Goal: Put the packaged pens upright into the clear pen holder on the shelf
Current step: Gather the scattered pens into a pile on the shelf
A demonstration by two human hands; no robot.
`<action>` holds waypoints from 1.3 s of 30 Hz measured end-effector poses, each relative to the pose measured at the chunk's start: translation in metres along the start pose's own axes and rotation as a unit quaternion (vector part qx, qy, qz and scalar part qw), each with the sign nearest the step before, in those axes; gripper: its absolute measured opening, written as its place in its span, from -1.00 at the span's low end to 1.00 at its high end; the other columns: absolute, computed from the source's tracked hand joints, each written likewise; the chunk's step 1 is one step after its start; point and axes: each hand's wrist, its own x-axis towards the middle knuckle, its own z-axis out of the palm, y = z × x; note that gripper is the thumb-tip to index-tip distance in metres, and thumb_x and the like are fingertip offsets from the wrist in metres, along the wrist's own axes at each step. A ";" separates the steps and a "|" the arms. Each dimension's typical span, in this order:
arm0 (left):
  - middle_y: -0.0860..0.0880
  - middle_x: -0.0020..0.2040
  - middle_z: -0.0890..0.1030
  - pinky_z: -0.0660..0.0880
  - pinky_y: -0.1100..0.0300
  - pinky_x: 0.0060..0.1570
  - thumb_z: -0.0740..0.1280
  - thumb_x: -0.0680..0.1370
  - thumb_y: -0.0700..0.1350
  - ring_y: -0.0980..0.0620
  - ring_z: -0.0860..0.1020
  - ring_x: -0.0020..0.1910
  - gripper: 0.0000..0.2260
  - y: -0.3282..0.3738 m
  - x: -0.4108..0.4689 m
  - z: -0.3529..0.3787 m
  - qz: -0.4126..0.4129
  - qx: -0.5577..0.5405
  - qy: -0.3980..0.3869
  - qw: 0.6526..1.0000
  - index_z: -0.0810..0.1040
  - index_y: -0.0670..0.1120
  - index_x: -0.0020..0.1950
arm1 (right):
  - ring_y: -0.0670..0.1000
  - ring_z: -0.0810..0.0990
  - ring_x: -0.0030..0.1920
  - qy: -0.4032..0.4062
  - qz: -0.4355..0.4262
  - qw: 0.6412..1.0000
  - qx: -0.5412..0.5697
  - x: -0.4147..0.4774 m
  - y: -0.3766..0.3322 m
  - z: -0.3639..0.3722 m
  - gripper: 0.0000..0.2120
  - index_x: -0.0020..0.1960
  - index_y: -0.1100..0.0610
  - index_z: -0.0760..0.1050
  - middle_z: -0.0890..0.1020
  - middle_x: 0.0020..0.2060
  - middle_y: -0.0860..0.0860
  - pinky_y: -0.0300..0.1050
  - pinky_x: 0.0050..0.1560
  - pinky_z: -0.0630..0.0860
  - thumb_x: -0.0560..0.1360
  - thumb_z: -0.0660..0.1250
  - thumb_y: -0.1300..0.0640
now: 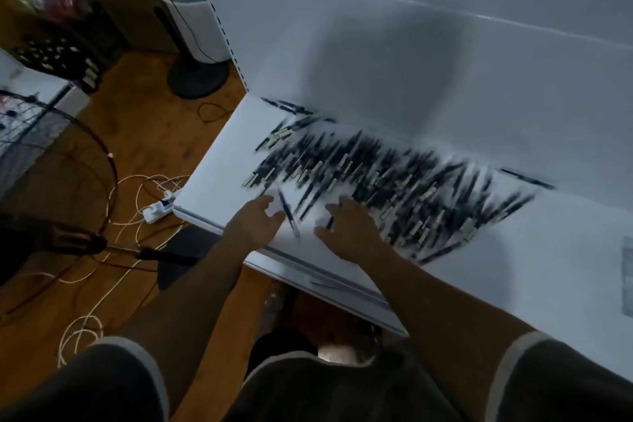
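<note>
Head view, much smeared by motion: a white shelf (212,181) runs from the middle of the frame out toward 4 o'clock. The packaged pens (394,175) lie flat in 1 wide, loose heap along the back of the shelf, dark barrels with pale card tags, none upright. Both hands reach over the shelf's front lip, palms down. The left hand (258,221) hovers at the heap's 7 o'clock corner, fingers spread and loosely bent, holding nothing. Just off its fingertips at 3 o'clock lies a single pen (287,212), apart from the heap, pointing roughly from 11 to 5 o'clock. The right hand (351,233) sits at 3 o'clock of that pen, fingers fanned out with their tips at the heap's near edge. A dark pen (329,222) shows in the gap between its thumb and forefinger. The fingers are not closed round it, though the blur hides whether they touch. At the frame's 3 o'clock edge a pale see-through shape (627,277) stands on the shelf; whether it is the clear pen holder cannot be told. At 9 o'clock of the shelf, on the wooden floor (144,134), lie a white power strip (158,208) and tangled white cables (137,188). A dark round fan base (198,77) and a white bin (190,14) stand toward 11 o'clock
</note>
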 end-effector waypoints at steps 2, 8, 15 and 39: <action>-0.11 0.43 0.40 0.33 0.16 0.22 0.26 0.61 0.05 -0.11 0.40 0.37 -0.53 -0.002 0.021 -0.017 0.034 -0.009 0.016 0.999 0.35 -0.14 0.46 | 0.17 -0.07 0.57 0.020 0.008 1.000 -0.001 0.014 -0.016 0.007 -0.32 0.58 0.04 0.08 -0.05 0.59 0.11 0.16 0.53 -0.04 0.59 0.16 -0.24; -0.14 0.28 0.52 0.46 -0.02 0.23 0.32 0.45 0.12 -0.15 0.50 0.21 -0.45 -0.009 0.092 -0.065 0.100 -0.031 0.013 0.994 0.44 -0.08 0.39 | 0.21 -0.20 0.56 0.089 0.060 0.994 0.002 0.059 -0.084 0.033 -0.31 0.59 -0.02 0.02 -0.16 0.58 0.12 0.26 0.49 -0.17 0.58 0.15 -0.25; -0.13 0.43 0.20 0.31 0.08 0.34 0.37 0.53 -0.01 -0.12 0.31 0.38 -0.33 -0.003 0.129 -0.044 0.127 -0.053 -0.018 0.990 0.12 0.00 0.56 | 0.33 0.14 0.51 0.206 0.105 0.973 -0.012 0.081 -0.089 0.058 -0.51 0.47 0.04 0.35 0.19 0.54 0.19 0.41 0.42 0.14 0.57 0.28 -0.01; -0.14 0.40 0.36 0.29 -0.01 0.29 0.30 0.51 -0.16 -0.16 0.31 0.38 -0.52 0.056 0.211 -0.069 0.299 0.159 0.095 0.936 0.32 -0.11 0.43 | 0.28 0.23 0.49 0.311 0.174 0.934 0.014 0.090 -0.062 0.017 -0.53 0.37 0.05 0.46 0.33 0.47 0.18 0.37 0.43 0.11 0.47 0.37 0.02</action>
